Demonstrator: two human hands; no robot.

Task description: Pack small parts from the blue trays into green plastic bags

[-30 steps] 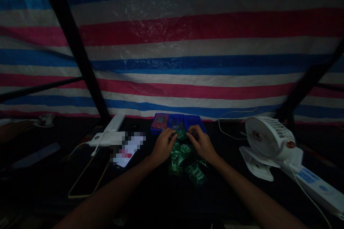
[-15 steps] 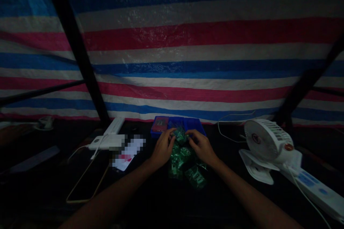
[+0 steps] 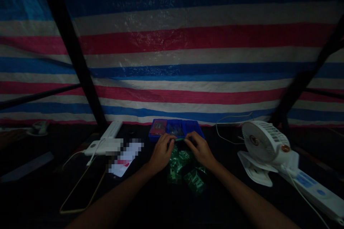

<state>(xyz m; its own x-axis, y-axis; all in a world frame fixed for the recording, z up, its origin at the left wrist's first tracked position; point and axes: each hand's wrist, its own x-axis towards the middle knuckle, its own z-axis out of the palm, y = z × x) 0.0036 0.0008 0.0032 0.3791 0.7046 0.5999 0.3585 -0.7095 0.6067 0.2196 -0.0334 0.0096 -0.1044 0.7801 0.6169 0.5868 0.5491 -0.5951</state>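
My left hand (image 3: 162, 153) and my right hand (image 3: 201, 151) face each other above the dark table, fingertips pinched on opposite ends of a small green plastic packet (image 3: 179, 139). It shows nearly edge-on, as a thin strip. Below and between the hands lies a pile of shiny green packets (image 3: 177, 164) with pale pieces inside. One packet (image 3: 195, 180) is nearest to me. Just beyond my fingers sits a blue divided tray (image 3: 194, 128). Its left compartment holds a pinkish-red flat stack (image 3: 158, 127), its middle one clear, greyish items (image 3: 175, 128) too dim to name.
To the left lie a lit phone (image 3: 126, 161), a white power bank (image 3: 103, 147) with cables and a dark gold-edged phone (image 3: 83, 189). A white clip fan (image 3: 264, 143) and a power strip (image 3: 317, 189) stand right. Another person's hand (image 3: 9, 136) shows far left.
The green packet between my hands has turned from showing its broad face to nearly edge-on. My hands stay close together. The whole view has shifted slightly.
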